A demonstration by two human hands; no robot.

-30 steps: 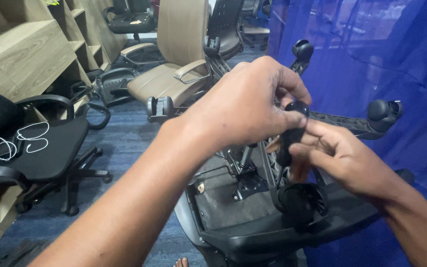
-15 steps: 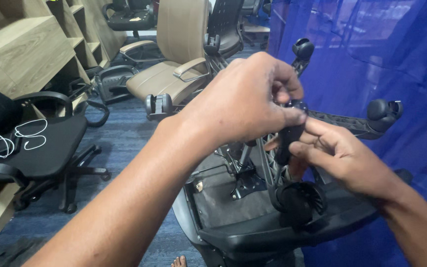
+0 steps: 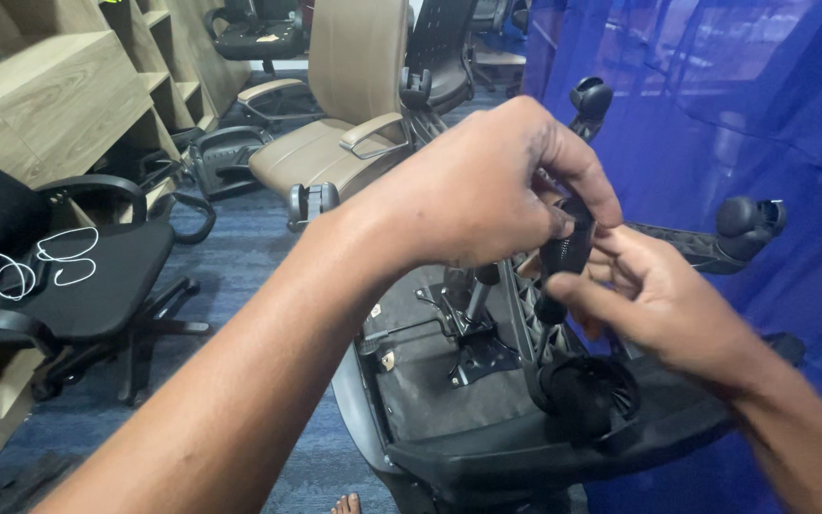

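Two hands on one black handle (image 3: 563,262), above upturned chair base (image 3: 677,243). Left hand (image 3: 473,195): thumb and fingers pinched on handle's top end. Right hand (image 3: 663,305): fingers curled round lower shaft, possibly screwdriver, tip hidden. Castor wheel (image 3: 587,390) just below. Beige chair (image 3: 335,143) well behind; black chair (image 3: 78,281) at left.

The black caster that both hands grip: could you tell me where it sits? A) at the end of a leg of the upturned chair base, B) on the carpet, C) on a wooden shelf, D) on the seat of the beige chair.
A: the left hand and right hand pinch the black caster at the end of a leg of the upturned chair base, above the overturned seat.
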